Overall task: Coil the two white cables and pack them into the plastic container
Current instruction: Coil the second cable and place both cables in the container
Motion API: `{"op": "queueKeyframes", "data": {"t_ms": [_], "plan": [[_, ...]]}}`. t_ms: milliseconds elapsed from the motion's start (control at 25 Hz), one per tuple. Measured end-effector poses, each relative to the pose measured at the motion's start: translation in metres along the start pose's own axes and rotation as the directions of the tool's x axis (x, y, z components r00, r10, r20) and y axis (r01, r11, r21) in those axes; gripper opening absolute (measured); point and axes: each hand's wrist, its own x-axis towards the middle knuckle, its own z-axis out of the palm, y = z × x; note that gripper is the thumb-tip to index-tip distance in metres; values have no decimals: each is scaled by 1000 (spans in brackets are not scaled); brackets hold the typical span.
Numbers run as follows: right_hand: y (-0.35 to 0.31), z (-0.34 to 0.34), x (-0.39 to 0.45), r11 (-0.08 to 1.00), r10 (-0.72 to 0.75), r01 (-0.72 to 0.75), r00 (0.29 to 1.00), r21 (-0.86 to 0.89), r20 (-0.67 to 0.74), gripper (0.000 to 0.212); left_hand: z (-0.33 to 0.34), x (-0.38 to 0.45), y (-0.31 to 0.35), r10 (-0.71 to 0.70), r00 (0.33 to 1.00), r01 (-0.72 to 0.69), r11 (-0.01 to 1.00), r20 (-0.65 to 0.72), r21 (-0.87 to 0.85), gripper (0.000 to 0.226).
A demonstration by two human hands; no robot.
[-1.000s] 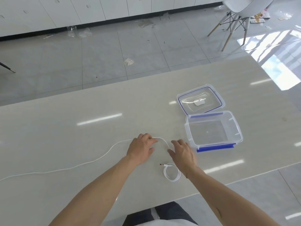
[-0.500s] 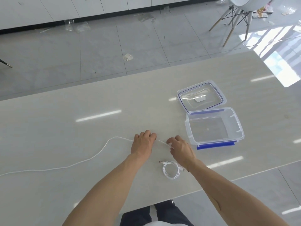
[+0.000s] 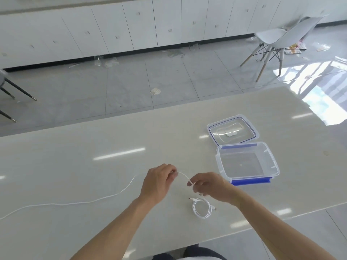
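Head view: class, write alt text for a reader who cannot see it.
Two hands, left and right, hold a long cable above a table. A coiled cable lies below them; an open container and lid sit to the right.

An office-like workroom is being suggested by white cabinets [image 3: 131, 27], a tiled floor [image 3: 112, 87], a shell chair [image 3: 277, 38] and a long table [image 3: 75, 166].

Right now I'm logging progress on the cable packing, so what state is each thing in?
long white cable: uncoiled, trailing left across the table, one end lifted
left hand: grips the long white cable
right hand: pinches the cable's end
short white cable: coiled, lying on the table, not packed
plastic container: open, nothing in it
lid: off, flat behind the container
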Motion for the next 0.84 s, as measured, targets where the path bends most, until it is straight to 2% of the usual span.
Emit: {"op": "queueKeyframes", "data": {"t_ms": [200, 320, 520, 600, 640, 720, 840], "plan": [[-51, 4, -31, 919, -157, 59, 962, 390, 225, 17, -46, -10, 20, 5, 999, -11, 992, -47, -129, 19], [-72, 16, -39, 854, -244, 86, 937, 513, 249, 20, -64, -19, 28, -9, 999, -2, 975, -48, -223, 17], [-87, 35, -41, 716, -365, 189, 922, 672, 129, 20, -75, -34, 35, -39, 999, 26, 929, -29, -369, 20], [-91, 41, -40, 636, -374, 193, 924, 747, 80, 22, -74, -38, 40, -71, 997, 64, 898, -1, -436, 35], [-94, 44, -38, 594, -375, 195, 925, 781, 55, 24, -71, -40, 41, -89, 996, 83, 900, 5, -429, 38], [-99, 46, -35, 522, -372, 230, 928, 822, -24, 29, -66, -44, 43, -106, 994, 98, 940, -5, -328, 26], [-104, 47, -29, 434, -320, 317, 929, 843, -185, 33, -66, -52, 48, -43, 999, 42, 977, 1, -208, 26]]}}
